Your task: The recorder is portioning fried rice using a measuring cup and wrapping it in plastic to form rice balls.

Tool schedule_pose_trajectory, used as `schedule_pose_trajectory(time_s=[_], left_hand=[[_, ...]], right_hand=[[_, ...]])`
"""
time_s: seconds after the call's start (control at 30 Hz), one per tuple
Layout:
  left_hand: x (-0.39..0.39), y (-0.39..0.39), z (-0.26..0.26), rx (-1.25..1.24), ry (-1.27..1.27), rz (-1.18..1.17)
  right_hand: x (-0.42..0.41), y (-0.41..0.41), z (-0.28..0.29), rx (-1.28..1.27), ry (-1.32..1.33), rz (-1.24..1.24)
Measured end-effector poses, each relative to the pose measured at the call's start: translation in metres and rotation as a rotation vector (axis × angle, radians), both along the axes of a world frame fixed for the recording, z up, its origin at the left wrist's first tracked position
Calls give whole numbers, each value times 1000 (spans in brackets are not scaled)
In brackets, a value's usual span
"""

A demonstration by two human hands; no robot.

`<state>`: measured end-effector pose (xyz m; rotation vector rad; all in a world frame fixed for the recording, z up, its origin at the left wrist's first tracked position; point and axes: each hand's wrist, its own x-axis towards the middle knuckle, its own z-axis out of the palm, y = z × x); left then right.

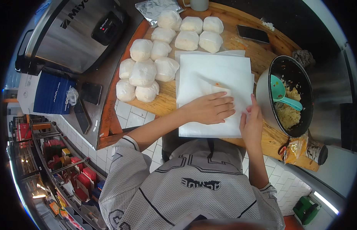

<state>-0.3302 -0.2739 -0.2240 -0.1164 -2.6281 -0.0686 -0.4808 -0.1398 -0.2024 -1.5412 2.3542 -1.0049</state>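
Observation:
White wrapping paper sheets (213, 67) lie stacked on the wooden table. My left hand (214, 109) rests flat, fingers together, on a folded part of the top sheet; a small orange food bit shows beside its fingertips. At the right edge of the stack, my right hand (251, 115) has its index finger extended and its other fingers curled by the paper; whether it pinches the sheet is unclear. Several rounded white-wrapped bundles (143, 73) sit left of and beyond the paper. To the right stands a dark-lined pot (261, 95) holding rice (289, 116) and a turquoise plastic ladle (292, 103).
Beyond the paper are a smartphone (253, 34), a grey mug (199, 4) and a foil bag (155, 10). Scissors (283, 149) and a plastic bag with orange contents (295, 151) lie at the near right. A large rice cooker (72, 37) and more phones (91, 93) occupy the left counter.

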Motion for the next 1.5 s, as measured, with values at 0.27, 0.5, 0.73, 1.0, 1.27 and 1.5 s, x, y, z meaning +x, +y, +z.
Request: schedule_pose_trajectory(time_s=[0.27, 0.5, 0.73, 1.0, 1.27, 1.5], left_hand=[[-2, -8, 2, 194, -3, -75], [3, -9, 4, -62, -9, -142], [0, -15, 1, 169, -18, -131], [5, -25, 7, 367, -72, -171], [18, -24, -12, 175, -28, -107], [29, -28, 40, -186, 150, 278]], right_hand=[[-22, -127, 2, -204, 106, 294], [-42, -164, 4, 449, 220, 381], [-49, -153, 2, 361, 24, 389], [-38, -126, 17, 30, 80, 656], [-16, -73, -5, -367, 223, 582], [-22, -60, -3, -285, 378, 699]])
